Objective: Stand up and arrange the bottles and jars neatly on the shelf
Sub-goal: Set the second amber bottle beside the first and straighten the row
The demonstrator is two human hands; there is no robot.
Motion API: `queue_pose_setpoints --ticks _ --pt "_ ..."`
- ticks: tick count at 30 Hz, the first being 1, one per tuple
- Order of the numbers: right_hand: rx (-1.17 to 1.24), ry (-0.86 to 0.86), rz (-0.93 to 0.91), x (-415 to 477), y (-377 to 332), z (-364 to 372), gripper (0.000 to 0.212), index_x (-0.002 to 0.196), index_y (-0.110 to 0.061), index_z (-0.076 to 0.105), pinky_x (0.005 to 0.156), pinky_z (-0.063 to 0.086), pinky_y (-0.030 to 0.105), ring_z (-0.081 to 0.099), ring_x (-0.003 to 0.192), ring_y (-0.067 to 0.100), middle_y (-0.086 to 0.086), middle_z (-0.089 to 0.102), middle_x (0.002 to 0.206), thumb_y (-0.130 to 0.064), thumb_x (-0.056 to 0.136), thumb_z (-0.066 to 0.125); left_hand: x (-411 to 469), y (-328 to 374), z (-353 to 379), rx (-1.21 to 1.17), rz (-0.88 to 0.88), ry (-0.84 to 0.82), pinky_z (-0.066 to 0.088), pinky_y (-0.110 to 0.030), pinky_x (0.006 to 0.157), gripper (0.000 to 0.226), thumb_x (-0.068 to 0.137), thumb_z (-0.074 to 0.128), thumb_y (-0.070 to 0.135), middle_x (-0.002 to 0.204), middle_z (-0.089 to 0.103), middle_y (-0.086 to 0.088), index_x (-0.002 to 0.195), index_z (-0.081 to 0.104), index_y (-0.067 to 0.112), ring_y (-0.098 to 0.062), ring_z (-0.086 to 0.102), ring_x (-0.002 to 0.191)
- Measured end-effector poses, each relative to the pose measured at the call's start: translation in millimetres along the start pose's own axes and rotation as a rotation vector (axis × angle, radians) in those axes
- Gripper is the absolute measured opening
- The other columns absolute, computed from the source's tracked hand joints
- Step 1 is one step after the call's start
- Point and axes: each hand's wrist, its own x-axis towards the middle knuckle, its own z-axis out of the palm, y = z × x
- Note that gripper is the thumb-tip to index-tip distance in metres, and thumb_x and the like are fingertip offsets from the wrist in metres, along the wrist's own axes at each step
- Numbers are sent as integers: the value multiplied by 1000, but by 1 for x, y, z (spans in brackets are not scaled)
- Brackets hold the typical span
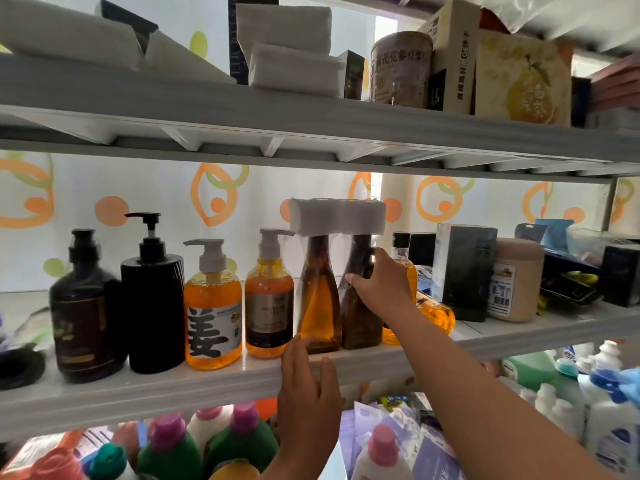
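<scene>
On the middle shelf a row of bottles stands upright: a dark brown pump bottle, a black pump bottle, an orange bottle with a white label and an amber pump bottle. Right of them stands a wrapped twin pack with white caps, one bottle amber, one dark. My right hand grips the dark bottle of that pack. My left hand rests on the shelf's front edge below the pack, holding nothing. Behind my right wrist an orange bottle lies on its side, beside an upright one.
Right of the bottles are a dark box, a beige jar and dark packets. The upper shelf holds white packs, a tin and boxes. Below, detergent bottles with pink and white caps crowd the lower shelf.
</scene>
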Motion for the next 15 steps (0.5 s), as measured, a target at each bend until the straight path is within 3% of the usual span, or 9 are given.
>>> queue_pose_setpoints --ticks 2,4,7,9,12,15 --pt "-24 4 -7 0 0 0 51 130 -12 41 89 47 27 57 115 25 9 58 126 -31 88 62 1 -1 -1 0 4 -2 53 -32 82 29 97 39 28 141 38 5 114 27 48 -13 56 99" --pt "-31 12 -27 -3 -1 -1 52 133 -11 40 92 45 27 55 117 24 8 57 129 -31 88 61 0 -1 -1 -3 3 0 54 -30 81 30 97 38 26 142 36 5 117 29 46 -8 56 99" --pt "35 61 -62 -10 3 -5 50 135 -11 43 97 43 27 53 120 22 7 56 131 -27 90 59 -5 1 2 6 61 11 42 -6 66 30 96 42 20 143 29 9 106 32 46 15 48 92" --pt "99 162 -119 -15 14 -7 41 130 -13 50 92 46 28 59 112 22 7 60 126 -24 91 57 -12 7 8 2 149 -2 40 -2 62 26 92 44 24 139 29 12 99 35 47 20 42 97" --pt "80 349 -168 -21 44 -15 24 113 -13 60 79 50 25 63 95 20 7 66 107 -19 91 56 -22 18 20 5 200 -113 41 0 66 24 93 42 29 138 28 17 109 32 44 11 49 94" --pt "-43 423 -104 -25 82 -30 26 110 -12 59 71 39 24 56 94 20 9 61 101 -19 86 62 -24 29 37 13 227 -248 40 0 67 34 96 41 29 141 25 22 123 27 44 6 54 88"
